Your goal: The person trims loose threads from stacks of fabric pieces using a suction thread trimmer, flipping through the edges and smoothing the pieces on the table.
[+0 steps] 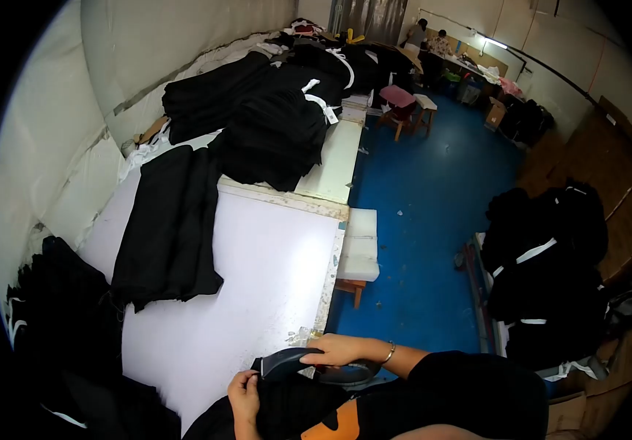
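At the near edge of the table, my right hand is closed around a dark handheld tool with a curved body; its exact kind is hard to make out. My left hand is close to the tool's front end, thumb and fingers pinched together on the edge of black cloth. That cloth lies against my body, below the tool. An orange piece shows beside it at the bottom of the view.
A folded black fabric stack lies on the pale table. Tied black bundles sit farther back. More black fabric is heaped at left. Across the blue floor stand loaded black bundles, stools and two people.
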The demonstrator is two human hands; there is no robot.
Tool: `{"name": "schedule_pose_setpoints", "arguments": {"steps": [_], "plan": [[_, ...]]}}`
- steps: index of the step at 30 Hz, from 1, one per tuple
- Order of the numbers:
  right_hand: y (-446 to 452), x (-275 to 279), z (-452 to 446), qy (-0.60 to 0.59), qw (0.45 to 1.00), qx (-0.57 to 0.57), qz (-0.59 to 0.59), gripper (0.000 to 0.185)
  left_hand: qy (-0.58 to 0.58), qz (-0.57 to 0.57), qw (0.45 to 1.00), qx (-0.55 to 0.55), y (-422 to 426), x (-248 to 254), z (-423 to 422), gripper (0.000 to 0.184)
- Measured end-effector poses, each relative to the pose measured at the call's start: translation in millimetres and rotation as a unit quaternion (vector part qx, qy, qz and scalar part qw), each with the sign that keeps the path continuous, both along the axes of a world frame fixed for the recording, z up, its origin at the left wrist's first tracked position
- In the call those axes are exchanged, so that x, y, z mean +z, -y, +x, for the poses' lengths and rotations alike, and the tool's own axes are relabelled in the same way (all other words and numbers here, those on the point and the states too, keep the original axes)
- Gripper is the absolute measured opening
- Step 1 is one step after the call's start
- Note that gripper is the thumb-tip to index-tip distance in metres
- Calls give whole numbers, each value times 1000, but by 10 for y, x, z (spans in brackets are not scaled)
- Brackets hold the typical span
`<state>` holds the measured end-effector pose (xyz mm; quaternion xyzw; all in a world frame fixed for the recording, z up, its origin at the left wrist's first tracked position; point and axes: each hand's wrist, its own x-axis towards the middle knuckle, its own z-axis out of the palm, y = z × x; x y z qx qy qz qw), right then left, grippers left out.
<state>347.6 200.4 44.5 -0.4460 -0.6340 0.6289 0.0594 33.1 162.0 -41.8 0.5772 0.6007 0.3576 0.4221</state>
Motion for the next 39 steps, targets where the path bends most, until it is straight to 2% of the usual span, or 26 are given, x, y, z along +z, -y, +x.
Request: {"name": "schedule_pose_setpoints", "arguments": {"steps": [3, 4, 6, 7, 9, 10, 12, 13, 14, 16, 18, 19, 20, 21, 22, 23, 25, 26, 27, 28, 30, 33, 35, 36, 37, 39], "plan": [[14, -57, -149, 34, 987, 31, 151, 64, -28, 4, 1000, 8, -38, -75, 2, 11], [24, -54, -274, -9, 985, -2, 173, 63, 21, -4, 1000, -14, -59, -14, 13, 11], [11, 65, -364, -3, 993, 3, 119, 61, 41, -20, 999, -15, 5, 317, 69, 11], [11, -11, -327, -9, 993, 5, 118, 61, 35, -22, 999, -12, 17, 299, -23, 11], [82, -207, -127, -18, 989, -20, 143, 66, 67, -152, 984, -58, 53, 245, -261, 10], [57, -44, -21, 53, 998, -12, 32, 66, 68, -154, 984, -56, 5, 365, -213, 10], [74, -197, 3, 41, 993, -5, 112, 69, -17, -220, 974, 51, -128, 562, -53, 22], [56, -172, -70, 34, 990, -2, 135, 67, -223, 22, 974, -36, -116, 350, -37, 35], [41, -136, -161, 26, 987, 2, 161, 65, -220, 22, 974, -40, -108, 166, -24, 35], [30, -84, -209, 23, 987, -1, 162, 63, -421, -50, 900, -99, -207, 317, 137, 40], [80, -267, -169, 39, 985, -29, 168, 60, -504, -103, 835, -196, -325, 365, 89, 46], [82, -28, -52, 54, 991, -44, 112, 57, -534, -132, 803, -230, -315, 372, 102, 48], [105, -76, 75, 71, 987, -69, 124, 55, -502, -179, 816, -224, -318, 374, 103, 47], [118, -202, 202, 129, 976, -62, 161, 45, -457, -58, 858, -228, -189, -31, -143, 45], [127, -228, 327, 121, 970, -4, 212, 27, -357, -42, 915, -185, -88, -101, -192, 44], [141, -449, 479, 145, 927, 105, 329, 14, -320, -59, 932, -161, -3, 69, -123, 44], [181, -192, 490, 115, 986, -77, 98, 28, -300, -121, 937, -130, -28, 292, -22, 40], [194, -60, 502, 96, 978, -187, 3, 35, -256, -77, 958, -102, 33, 205, -53, 40], [211, -222, 606, 58, 980, -190, 3, 49, -251, -101, 957, -103, 13, 162, -49, 40], [201, -182, 579, 43, 978, -203, -13, 49, -249, -174, 946, -115, -59, 306, -24, 42], [220, -257, 556, 8, 983, -178, -32, 50, -256, -221, 933, -127, -8, 317, -43, 34], [176, -313, 418, -21, 995, -93, -9, 54, -175, -98, 977, -72, 119, 341, 4, 14], [91, -416, 96, 0, 995, 0, 100, 58, -149, -110, 981, -65, 200, 329, -11, 14], [61, -431, -93, -43, 990, -1, 131, 58, -119, -117, 984, -56, 246, 317, -12, 13], [37, -346, -267, -47, 993, -9, 106, 59, -84, -102, 991, -33, 309, 271, -44, 15], [-52, -179, -359, -39, 998, 1, 49, 53, -96, -78, 991, -44, 411, 542, -8, 17]]}}
